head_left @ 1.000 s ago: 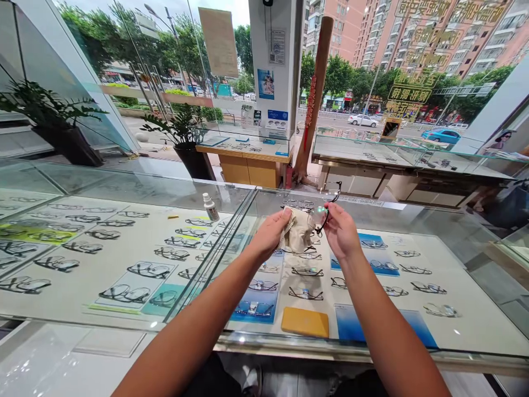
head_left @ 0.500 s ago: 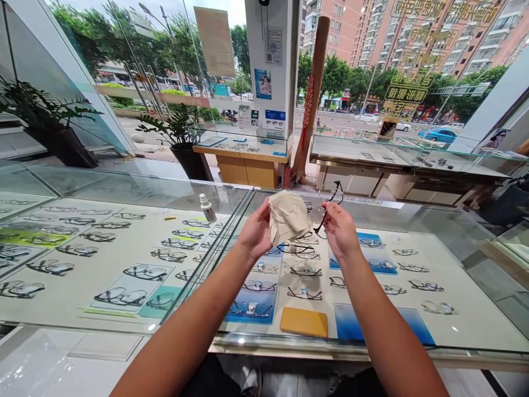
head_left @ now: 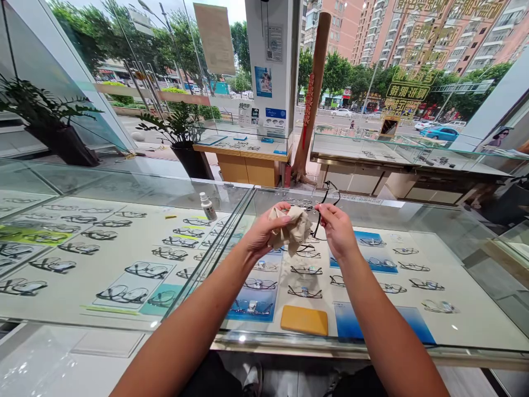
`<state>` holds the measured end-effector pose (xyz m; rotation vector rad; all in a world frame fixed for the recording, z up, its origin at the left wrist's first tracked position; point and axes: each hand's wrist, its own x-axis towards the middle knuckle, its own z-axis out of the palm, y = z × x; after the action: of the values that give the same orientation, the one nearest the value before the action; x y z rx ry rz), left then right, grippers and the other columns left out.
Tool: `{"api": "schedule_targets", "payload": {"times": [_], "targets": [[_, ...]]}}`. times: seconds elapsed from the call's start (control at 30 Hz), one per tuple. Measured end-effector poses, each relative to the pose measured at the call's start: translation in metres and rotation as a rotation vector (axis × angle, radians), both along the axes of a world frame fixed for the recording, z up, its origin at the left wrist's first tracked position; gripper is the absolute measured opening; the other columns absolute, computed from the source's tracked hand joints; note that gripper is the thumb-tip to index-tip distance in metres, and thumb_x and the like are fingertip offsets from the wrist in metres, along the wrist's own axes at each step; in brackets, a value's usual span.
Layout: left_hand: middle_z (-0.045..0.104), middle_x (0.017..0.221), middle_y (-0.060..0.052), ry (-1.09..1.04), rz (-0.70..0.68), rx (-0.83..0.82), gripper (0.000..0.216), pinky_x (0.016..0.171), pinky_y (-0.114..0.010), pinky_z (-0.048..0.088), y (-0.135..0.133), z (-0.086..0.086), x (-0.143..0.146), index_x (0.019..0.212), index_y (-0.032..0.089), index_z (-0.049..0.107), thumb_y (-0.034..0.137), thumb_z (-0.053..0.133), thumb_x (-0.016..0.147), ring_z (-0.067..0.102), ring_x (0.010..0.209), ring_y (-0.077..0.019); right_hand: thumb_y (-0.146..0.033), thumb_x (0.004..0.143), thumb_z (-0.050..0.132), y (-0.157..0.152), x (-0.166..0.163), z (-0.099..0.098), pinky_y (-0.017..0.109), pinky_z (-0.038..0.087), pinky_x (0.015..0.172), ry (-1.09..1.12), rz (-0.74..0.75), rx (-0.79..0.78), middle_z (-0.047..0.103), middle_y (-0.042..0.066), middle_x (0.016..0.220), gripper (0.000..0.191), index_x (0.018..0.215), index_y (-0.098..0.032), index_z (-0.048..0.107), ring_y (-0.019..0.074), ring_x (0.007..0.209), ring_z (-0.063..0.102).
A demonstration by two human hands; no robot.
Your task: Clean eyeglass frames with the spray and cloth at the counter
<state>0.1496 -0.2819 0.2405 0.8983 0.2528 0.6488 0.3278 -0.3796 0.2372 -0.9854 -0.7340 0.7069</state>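
Above the glass counter, my left hand [head_left: 264,230] grips a crumpled beige cleaning cloth [head_left: 294,229], thumb on top. My right hand [head_left: 336,226] pinches a dark-framed pair of eyeglasses [head_left: 319,220], which stands on edge with its lenses toward the left. Cloth and glasses are close together; whether they touch I cannot tell. Below my hands, a yellow glasses case [head_left: 304,320] lies at the counter's near edge. Left of my left hand stands a small white spray bottle [head_left: 208,207].
The glass display counter [head_left: 231,337] holds rows of eyeglasses [head_left: 305,292] on pale and blue mats. A metal-edged seam divides it left of my hands. Beyond stand a potted plant [head_left: 188,149], a wooden post [head_left: 313,99] and another glass showcase [head_left: 351,144].
The cloth was spread over my left hand; now it is bunched under my thumb and fingers. My right hand has shifted slightly left, and the glasses have turned.
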Motion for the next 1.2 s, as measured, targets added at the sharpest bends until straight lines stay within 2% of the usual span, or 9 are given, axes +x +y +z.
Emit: {"api": "schedule_targets", "payload": {"times": [0.13,0.3,0.43,0.6,0.77,0.9,1.03,1.1,1.2], "targets": [[0.076,0.091,-0.003,0.016,0.038,0.051,0.047,0.069,-0.027,0.058,-0.002,0.002,0.001,0.101,0.018,0.064,0.029,0.095,0.066,0.073,0.075,-0.0175,-0.048,0.074,0.087,0.002,0.001,-0.003,0.032,0.031,0.067,-0.041,-0.022,0.003,0.071,0.003,0.091,0.028,0.086,-0.023,0.082,0.0157,0.073,0.042],[0.073,0.081,-0.001,0.097,0.015,0.120,0.042,0.057,-0.023,0.049,-0.004,-0.001,0.001,0.098,0.017,0.067,0.034,0.093,0.069,0.068,0.064,-0.0156,-0.050,0.071,0.088,0.003,-0.007,-0.003,0.033,0.033,0.068,-0.033,-0.014,-0.005,0.071,0.003,0.087,0.031,0.083,-0.022,0.081,0.0162,0.072,0.044],[0.073,0.078,-0.003,0.102,0.031,0.124,0.037,0.062,-0.025,0.050,-0.004,-0.001,0.004,0.095,0.016,0.071,0.042,0.086,0.073,0.067,0.065,-0.0164,-0.050,0.074,0.087,0.001,-0.015,-0.001,0.034,0.039,0.076,-0.058,0.035,0.014,0.071,0.002,0.084,0.029,0.081,-0.023,0.080,0.0181,0.077,0.050],[0.076,0.081,-0.009,0.073,-0.004,0.043,0.046,0.068,-0.031,0.054,-0.002,0.001,0.006,0.092,0.010,0.078,0.051,0.078,0.072,0.069,0.071,-0.0217,-0.048,0.078,0.085,-0.001,-0.019,-0.001,0.035,0.044,0.084,-0.082,0.069,0.040,0.071,0.002,0.083,0.025,0.081,-0.024,0.080,0.0197,0.082,0.056],[0.071,0.078,-0.001,0.162,0.009,0.166,0.030,0.062,-0.023,0.045,-0.004,-0.003,0.006,0.094,0.016,0.076,0.030,0.090,0.071,0.061,0.064,-0.0120,-0.046,0.077,0.086,-0.001,-0.020,-0.001,0.034,0.045,0.083,-0.088,0.070,0.061,0.071,0.002,0.082,0.024,0.078,-0.024,0.079,0.0195,0.082,0.057],[0.071,0.090,-0.003,0.132,0.044,0.297,0.036,0.073,-0.024,0.048,-0.005,-0.009,0.008,0.097,0.017,0.074,0.028,0.095,0.070,0.064,0.078,-0.0126,-0.047,0.078,0.086,-0.001,-0.020,0.000,0.034,0.046,0.082,-0.084,0.073,0.072,0.071,0.002,0.083,0.025,0.077,-0.023,0.077,0.0193,0.081,0.057],[0.068,0.089,-0.001,0.130,0.139,0.371,0.042,0.077,-0.024,0.048,-0.008,-0.011,0.012,0.090,0.017,0.067,0.025,0.098,0.063,0.062,0.080,-0.0129,-0.049,0.079,0.087,-0.001,-0.021,0.000,0.034,0.046,0.082,-0.095,0.082,0.079,0.071,0.002,0.083,0.027,0.078,-0.024,0.077,0.0201,0.083,0.058],[0.061,0.080,0.003,0.134,0.179,0.383,0.045,0.070,-0.022,0.045,-0.010,-0.011,0.014,0.082,0.018,0.058,0.024,0.097,0.061,0.055,0.072,-0.0105,-0.048,0.080,0.087,-0.002,-0.022,-0.001,0.033,0.046,0.084,-0.102,0.090,0.088,0.071,0.002,0.084,0.026,0.079,-0.024,0.077,0.0204,0.086,0.059],[0.049,0.067,0.007,0.218,0.239,0.458,0.046,0.060,-0.020,0.034,-0.011,-0.013,0.016,0.071,0.019,0.046,0.029,0.091,0.068,0.043,0.061,-0.0080,-0.047,0.082,0.086,-0.002,-0.022,0.000,0.033,0.046,0.086,-0.102,0.095,0.104,0.071,0.002,0.085,0.025,0.079,-0.024,0.076,0.0204,0.088,0.059]]}}
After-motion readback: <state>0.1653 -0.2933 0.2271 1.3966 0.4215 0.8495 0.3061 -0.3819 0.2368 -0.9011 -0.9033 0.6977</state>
